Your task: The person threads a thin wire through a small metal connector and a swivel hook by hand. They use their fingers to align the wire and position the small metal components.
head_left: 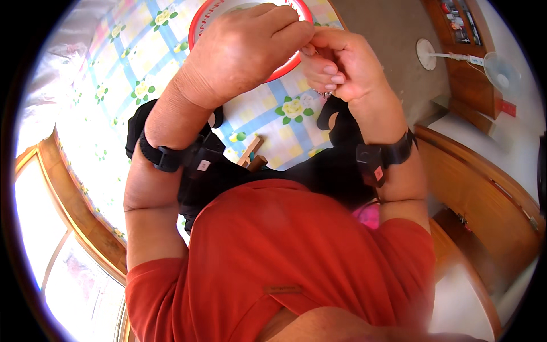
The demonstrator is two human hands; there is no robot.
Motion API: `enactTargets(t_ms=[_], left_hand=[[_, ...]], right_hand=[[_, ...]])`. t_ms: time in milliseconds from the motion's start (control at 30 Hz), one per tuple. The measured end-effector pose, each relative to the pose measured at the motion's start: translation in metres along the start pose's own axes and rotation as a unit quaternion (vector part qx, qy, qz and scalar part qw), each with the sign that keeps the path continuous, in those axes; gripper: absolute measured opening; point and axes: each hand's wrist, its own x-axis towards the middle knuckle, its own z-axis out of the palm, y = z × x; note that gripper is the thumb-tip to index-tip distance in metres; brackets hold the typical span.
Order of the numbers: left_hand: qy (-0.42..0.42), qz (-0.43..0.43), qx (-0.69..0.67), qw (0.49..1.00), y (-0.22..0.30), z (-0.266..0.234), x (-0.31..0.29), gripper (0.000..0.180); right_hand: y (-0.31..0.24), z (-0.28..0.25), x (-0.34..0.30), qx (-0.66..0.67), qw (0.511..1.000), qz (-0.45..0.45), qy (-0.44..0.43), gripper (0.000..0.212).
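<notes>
Directly under both hands: red-rimmed bowl

Red-rimmed bowl under both hands, open tablecloth leftward

both hands meet, fingers pinched, above a red-rimmed bowl.

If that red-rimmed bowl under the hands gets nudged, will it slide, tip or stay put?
The red-rimmed bowl sits on a glossy floral tablecloth, so it would probably slide rather than grip. It looks wide and shallow, so tipping seems unlikely. The left hand and right hand hide most of it, so weight is unclear.
</notes>
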Motion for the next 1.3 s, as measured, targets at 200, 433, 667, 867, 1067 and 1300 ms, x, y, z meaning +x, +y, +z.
enactTargets(t_ms=[200, 433, 667, 867, 1067, 1300], left_hand=[[-0.063, 0.053, 0.022, 0.996, 0.005, 0.006, 0.009, 0.022], [-0.040, 0.016, -0.059, 0.997, -0.001, 0.013, 0.001, 0.022], [-0.063, -0.087, -0.289, 0.951, -0.013, -0.001, 0.001, 0.029], [-0.019, -0.105, -0.296, 0.949, -0.017, 0.002, -0.007, 0.022], [0.044, -0.150, -0.358, 0.920, -0.017, 0.012, -0.011, 0.016], [0.013, -0.268, -0.518, 0.812, -0.014, 0.004, -0.011, 0.017]], right_hand=[[0.011, -0.011, 0.001, 0.028, 0.999, 0.040, 0.009, 0.027], [0.008, -0.007, -0.005, 0.050, 0.997, 0.055, -0.012, 0.026], [0.010, -0.007, -0.001, 0.072, 0.991, 0.048, -0.105, 0.026], [0.011, -0.008, 0.004, 0.114, 0.977, 0.040, -0.174, 0.025], [0.010, -0.007, 0.005, 0.131, 0.963, 0.008, -0.237, 0.028], [0.006, -0.009, 0.005, 0.130, 0.958, -0.020, -0.256, 0.026]])
